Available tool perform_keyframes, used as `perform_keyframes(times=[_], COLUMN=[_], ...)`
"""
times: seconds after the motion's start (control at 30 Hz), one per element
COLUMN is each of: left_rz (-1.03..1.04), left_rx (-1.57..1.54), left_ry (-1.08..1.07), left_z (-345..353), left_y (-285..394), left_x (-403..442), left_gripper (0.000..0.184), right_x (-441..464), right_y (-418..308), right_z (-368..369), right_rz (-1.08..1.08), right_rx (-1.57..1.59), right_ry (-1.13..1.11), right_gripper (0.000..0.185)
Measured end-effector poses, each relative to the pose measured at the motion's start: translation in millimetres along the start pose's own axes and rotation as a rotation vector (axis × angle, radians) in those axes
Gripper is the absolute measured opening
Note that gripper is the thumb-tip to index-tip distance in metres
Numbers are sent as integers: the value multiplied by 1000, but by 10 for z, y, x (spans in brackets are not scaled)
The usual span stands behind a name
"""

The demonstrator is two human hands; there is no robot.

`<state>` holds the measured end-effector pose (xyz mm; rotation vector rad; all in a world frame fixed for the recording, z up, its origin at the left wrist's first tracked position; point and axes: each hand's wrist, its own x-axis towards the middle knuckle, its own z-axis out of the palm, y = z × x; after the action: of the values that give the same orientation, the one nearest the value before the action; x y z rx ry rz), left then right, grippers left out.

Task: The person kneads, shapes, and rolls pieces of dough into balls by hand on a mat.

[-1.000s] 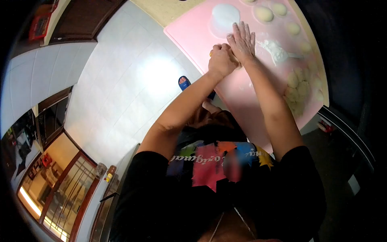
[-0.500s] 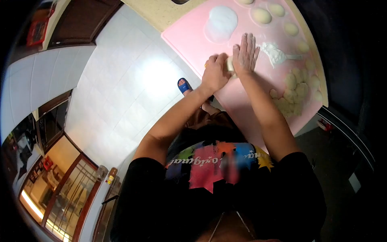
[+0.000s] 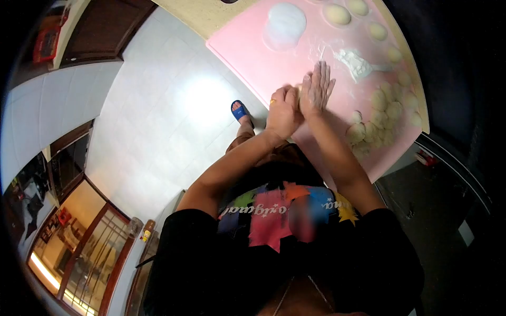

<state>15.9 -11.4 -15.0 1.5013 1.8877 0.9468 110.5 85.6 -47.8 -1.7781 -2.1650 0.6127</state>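
Observation:
My left hand (image 3: 285,111) has its fingers curled around a piece of dough (image 3: 300,92), wearing a ring. Only a sliver of that dough shows between the hands. Pressed up against it from the right is my right hand (image 3: 315,92), floury, its fingers stretched out straight. Both hands are over the near left part of a pink mat (image 3: 247,50). To their right lies a cluster of small dough pieces (image 3: 379,118). Beyond the fingers sits a heap of white flour (image 3: 354,64) with what looks like a pale scraper or spoon partly in it.
Several round dough balls (image 3: 337,14) line the mat's far right side. A translucent whitish disc (image 3: 284,26) lies at the far left. The mat covers a beige counter (image 3: 187,11). Pale floor tiles (image 3: 163,95) and my foot in a blue slipper (image 3: 239,109) are to the left.
Both hands have come slightly closer to my body. The dough between them, more exposed before, is now mostly hidden. My view has shifted a little.

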Motion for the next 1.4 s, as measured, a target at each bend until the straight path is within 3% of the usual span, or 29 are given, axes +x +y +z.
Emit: perform_keyframes(times=[0.07,0.23,0.3,0.37,0.43,0.47,0.5,0.57,0.67,0.77,0.83,0.97,1.03,1.07,1.13,1.2,1.23,1.3,1.4], left_rz=[-74,-178,-308,-374,-297,-264,-264,32,15,0,-130,-268,-317,-317,-318,-125,-121,-28,-23], left_rx=[-176,-99,-52,-46,60,39,35,98,15,-168,-180,9,48,49,49,70,68,95,-69], left_ry=[-61,-118,-182,-196,-183,-136,-139,84,2,-46,-63,-202,-258,-212,-166,-60,-61,56,-17], left_z=[-150,-187,-135,-149,-130,-107,-10,202,6,-155,-178,-156,-179,-170,-152,-140,-100,-9,-193], left_y=[20,44,67,157,225,267,197,20,28,41,31,58,155,186,245,241,225,147,39], left_x=[74,602,734,720,588,482,345,63,-10,152,372,766,781,725,540,267,138,-97,-3], left_gripper=[68,60,63,66,67,66,66,65,69,72,69,67,67,65,63,66,66,68,65], right_x=[168,744,861,839,764,633,402,6,-141,204,468,817,877,900,734,400,75,-160,65], right_y=[46,113,88,14,-26,-10,0,44,104,110,80,51,23,24,63,48,5,121,41], right_z=[-37,61,45,-5,-47,-36,-2,52,40,11,17,27,54,80,113,110,90,152,18], right_rz=[-160,-236,-371,-352,22,24,42,70,-118,-250,-265,-365,-421,-352,-234,11,27,-61,-214], right_rx=[-118,-178,-210,-303,835,831,622,209,5,-54,-83,-117,-266,-65,117,473,201,-22,-96], right_ry=[46,65,36,-93,-351,-350,-253,-58,50,97,109,87,-38,-157,-149,-132,-19,26,53], right_gripper=[62,63,65,68,69,69,66,61,59,58,58,61,61,63,63,61,59,59,60])
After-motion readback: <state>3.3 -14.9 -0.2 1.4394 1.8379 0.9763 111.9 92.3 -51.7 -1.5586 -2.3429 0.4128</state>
